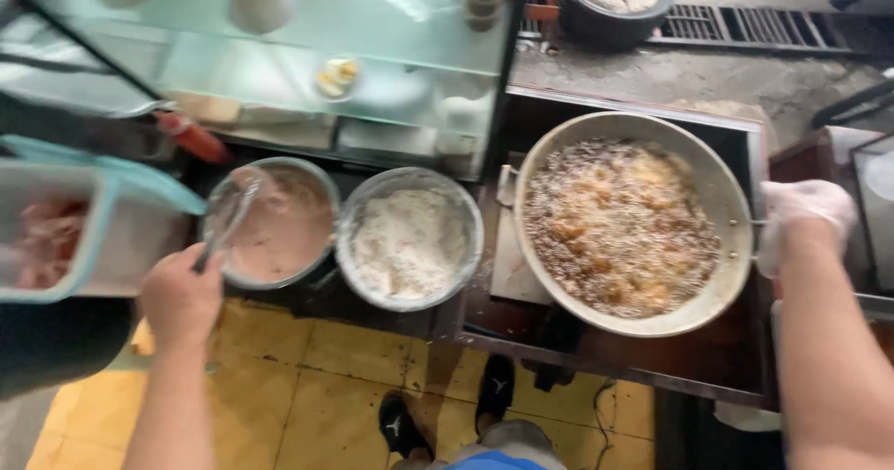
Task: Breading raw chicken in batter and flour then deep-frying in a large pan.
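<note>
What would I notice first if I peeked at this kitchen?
Probably the big round pan on the right, full of bubbling oil and golden frying pieces, with the gloved right hand at its edge. Beside it sit a bowl of white flour and a bowl of pinkish batter, where the bare left hand holds metal tongs.

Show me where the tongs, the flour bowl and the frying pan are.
tongs (226,220), head view, on the metal arms above the left hand
flour bowl (346,246), head view, on its left rim
frying pan (736,207), head view, on its right rim
</note>
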